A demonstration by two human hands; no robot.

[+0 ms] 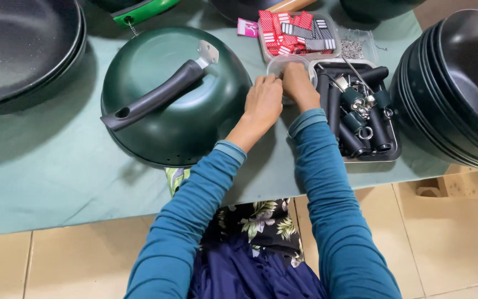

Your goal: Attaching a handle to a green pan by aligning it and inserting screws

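A dark green wok lies upside down on the green cloth-covered table, with a black handle resting across its base. My left hand and my right hand meet at a small clear plastic cup just right of the wok. Both hands' fingers reach into or curl over the cup; whether they hold anything small is hidden.
A tray of black handles and metal rings sits to the right. Behind it are a clear box of red and black tags and a bag of small metal parts. Stacked black woks stand at right and left.
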